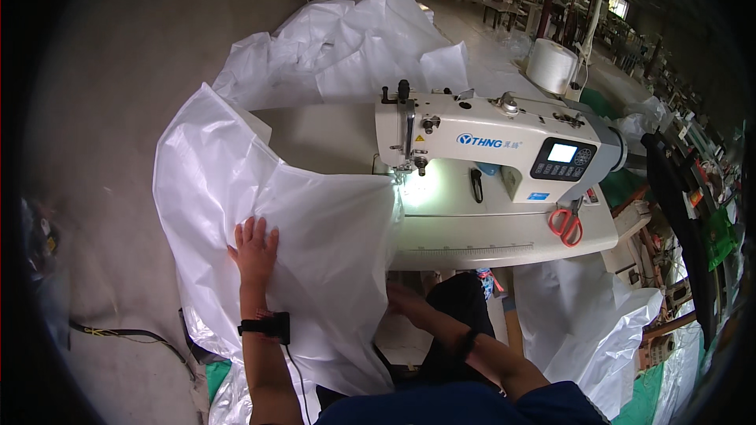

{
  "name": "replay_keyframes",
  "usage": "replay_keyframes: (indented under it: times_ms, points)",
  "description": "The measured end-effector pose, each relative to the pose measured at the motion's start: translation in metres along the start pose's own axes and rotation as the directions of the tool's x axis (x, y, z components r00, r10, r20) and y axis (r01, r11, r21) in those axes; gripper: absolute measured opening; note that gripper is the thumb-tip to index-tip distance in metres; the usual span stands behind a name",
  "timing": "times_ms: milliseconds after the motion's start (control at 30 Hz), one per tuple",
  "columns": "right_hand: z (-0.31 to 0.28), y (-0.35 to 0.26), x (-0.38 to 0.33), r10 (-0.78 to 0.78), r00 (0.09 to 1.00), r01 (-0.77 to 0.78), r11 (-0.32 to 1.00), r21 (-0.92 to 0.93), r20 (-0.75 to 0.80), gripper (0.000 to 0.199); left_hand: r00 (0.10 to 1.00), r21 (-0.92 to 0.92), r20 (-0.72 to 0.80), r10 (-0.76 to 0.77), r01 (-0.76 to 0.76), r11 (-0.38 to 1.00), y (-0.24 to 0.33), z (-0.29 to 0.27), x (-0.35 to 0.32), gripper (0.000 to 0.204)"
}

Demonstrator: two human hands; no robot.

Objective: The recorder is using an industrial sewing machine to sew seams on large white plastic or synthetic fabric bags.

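Note:
A large white plastic sheet point(323, 212) drapes over the left end of a sewing machine table and down toward my lap. My left hand point(256, 250) lies on top of it, open, fingers stretched out. My right hand point(402, 299) is low at the sheet's right edge, below the table front. Its fingers are hidden behind the sheet, so its grip does not show. The sheet's upper right corner reaches the needle area of the white sewing machine point(488, 130), where a lamp lights the bed.
Red-handled scissors point(565, 224) and small black thread snips point(476, 185) lie on the table point(441, 240). A white thread cone point(551, 65) stands behind the machine. More white sheeting point(354, 39) is heaped beyond the table, and another piece point(575, 323) hangs at the right. A black cable point(126, 332) crosses the floor.

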State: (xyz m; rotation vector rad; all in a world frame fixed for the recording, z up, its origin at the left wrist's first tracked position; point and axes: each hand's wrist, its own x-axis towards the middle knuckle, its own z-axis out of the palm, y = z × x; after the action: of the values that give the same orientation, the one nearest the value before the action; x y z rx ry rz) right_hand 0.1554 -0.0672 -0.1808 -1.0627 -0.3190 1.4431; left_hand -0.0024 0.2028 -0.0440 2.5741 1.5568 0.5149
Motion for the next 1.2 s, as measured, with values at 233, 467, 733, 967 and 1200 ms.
replay_keyframes:
  times_ms: [233,467,733,967,1200]
  points:
    - [0.059,0.007,0.08,-0.137,0.95,0.313,0.389,-0.866,0.282,0.039,0.938,-0.095,0.317,0.139,-0.115,0.989,-0.017,-0.018,0.079,0.054]
    - [0.114,-0.035,0.172,-0.15,0.924,0.37,0.124,-0.921,0.351,0.039,0.682,-0.204,0.628,0.375,-0.32,0.925,-0.015,-0.003,0.198,0.069]
    - [0.166,-0.047,0.232,-0.119,0.927,0.354,-0.03,-0.935,0.355,0.04,0.628,-0.274,0.305,0.716,-0.663,0.697,0.03,-0.04,0.184,0.04]
    - [0.141,-0.028,0.16,-0.17,0.839,0.544,0.246,-0.802,0.517,0.04,0.823,-0.207,0.138,0.552,-0.521,0.828,-0.028,-0.036,0.08,0.034]
    - [0.134,0.071,0.033,0.008,0.461,0.878,0.141,-0.458,0.887,0.041,0.858,0.021,0.141,0.494,-0.502,0.865,-0.042,-0.056,0.013,0.042]
